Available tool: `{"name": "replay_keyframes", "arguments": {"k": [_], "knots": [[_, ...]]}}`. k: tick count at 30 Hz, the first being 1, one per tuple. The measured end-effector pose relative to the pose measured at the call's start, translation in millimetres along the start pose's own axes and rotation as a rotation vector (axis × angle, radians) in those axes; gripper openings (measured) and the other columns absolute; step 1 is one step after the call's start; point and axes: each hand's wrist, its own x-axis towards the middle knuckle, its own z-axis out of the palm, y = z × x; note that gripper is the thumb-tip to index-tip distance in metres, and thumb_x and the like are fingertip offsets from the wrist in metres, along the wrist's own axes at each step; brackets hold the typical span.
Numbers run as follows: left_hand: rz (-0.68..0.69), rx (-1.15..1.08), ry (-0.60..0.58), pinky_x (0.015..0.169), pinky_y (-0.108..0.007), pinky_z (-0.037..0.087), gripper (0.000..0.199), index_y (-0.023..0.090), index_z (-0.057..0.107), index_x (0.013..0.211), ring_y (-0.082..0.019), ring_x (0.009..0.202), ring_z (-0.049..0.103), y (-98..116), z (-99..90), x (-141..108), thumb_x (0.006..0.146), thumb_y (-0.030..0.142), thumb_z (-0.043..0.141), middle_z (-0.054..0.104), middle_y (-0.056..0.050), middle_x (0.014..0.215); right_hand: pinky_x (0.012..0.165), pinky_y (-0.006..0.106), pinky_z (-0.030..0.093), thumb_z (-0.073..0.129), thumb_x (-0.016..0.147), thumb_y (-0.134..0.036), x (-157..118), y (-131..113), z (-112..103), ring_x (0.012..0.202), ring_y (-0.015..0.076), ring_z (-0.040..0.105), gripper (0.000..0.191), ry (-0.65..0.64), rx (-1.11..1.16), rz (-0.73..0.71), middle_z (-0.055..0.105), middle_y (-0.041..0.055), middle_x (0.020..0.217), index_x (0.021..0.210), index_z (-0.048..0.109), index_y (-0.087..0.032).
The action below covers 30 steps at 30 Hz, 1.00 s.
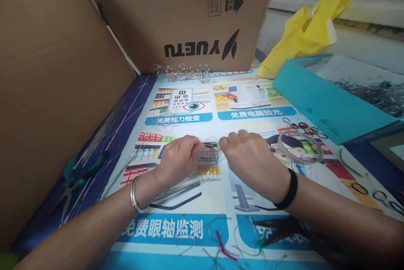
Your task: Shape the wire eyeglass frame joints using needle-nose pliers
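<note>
My left hand [179, 159], with a silver bangle at its wrist, pinches the left end of a small bundle of thin wires [211, 145] above the printed mat. Just to the right, my right hand [252, 162], a black band on its wrist, is closed around the other end of the bundle. Fine loops of wire spread below and above the bundle, between the two hands. Exactly how the wires are joined is too small to make out. Straight wires [176, 193] lie on the mat under my left wrist.
Green-handled pliers [74, 181] lie at the left, dark scissors [284, 228] near my right forearm. A clear ring [300, 147] and small black bands are at the right, before a teal box [334, 105] of wire pieces. Cardboard [189, 17] stands behind; a yellow bag [303, 36] is back right.
</note>
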Motion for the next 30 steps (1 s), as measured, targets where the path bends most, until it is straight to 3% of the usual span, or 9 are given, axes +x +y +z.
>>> {"name": "replay_keyframes", "arguments": {"k": [11,30], "knots": [[0.06,0.053,0.029,0.054,-0.027,0.044,0.019,0.016,0.054,0.08,-0.016,0.057,0.061,2.1,0.6,-0.9,0.092,0.024,0.043,0.066,-0.003,0.066,0.049,0.03,0.024,0.042,0.077,-0.005,-1.8,-4.7,-3.7,0.063,0.0238,0.055,0.016,0.019,-0.02,0.012,0.057,0.0086,0.068,0.075,0.053,-0.017],[-0.015,0.021,-0.012,0.057,-0.025,0.044,0.015,0.018,0.054,0.083,-0.014,0.06,0.061,1.2,2.8,-3.4,0.091,0.025,0.044,0.066,-0.002,0.07,0.049,0.028,0.025,0.039,0.076,-0.002,-0.2,-4.2,-3.5,0.065,0.0231,0.058,0.019,0.003,0.042,0.026,0.058,0.0105,0.067,0.075,0.054,-0.014]]}}
